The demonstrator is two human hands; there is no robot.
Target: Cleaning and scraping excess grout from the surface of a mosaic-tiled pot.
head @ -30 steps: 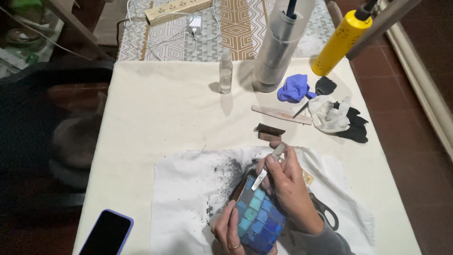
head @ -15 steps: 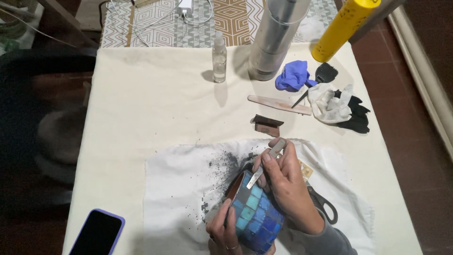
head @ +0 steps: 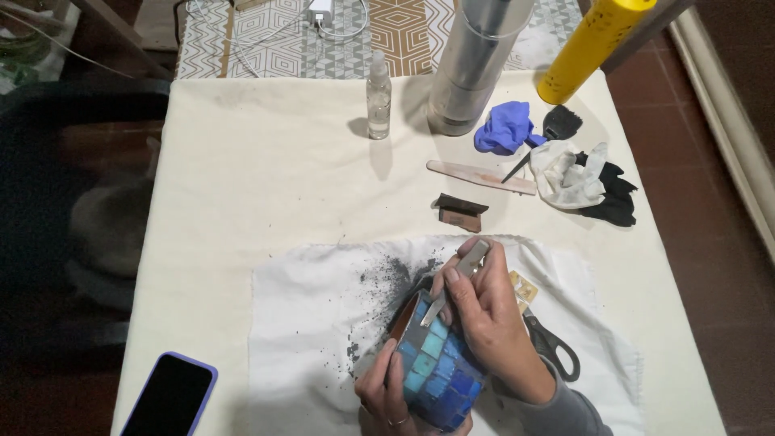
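A round pot covered in blue mosaic tiles lies tilted on a white cloth, its rim toward the table's middle. My left hand grips the pot from its lower left side. My right hand holds a thin metal tool like a pen, its tip on the tiles near the rim. Dark grout crumbs are scattered on the cloth just beyond the pot.
Black-handled scissors lie right of my right hand. A phone sits at the front left edge. Farther back are a small brown block, a flat wooden stick, a spray bottle, a grey cylinder, a yellow can, and blue, white and black gloves.
The view has shifted slightly. My right hand has nudged the tool a little along the tiles near the rim; my left hand keeps its grip on the pot.
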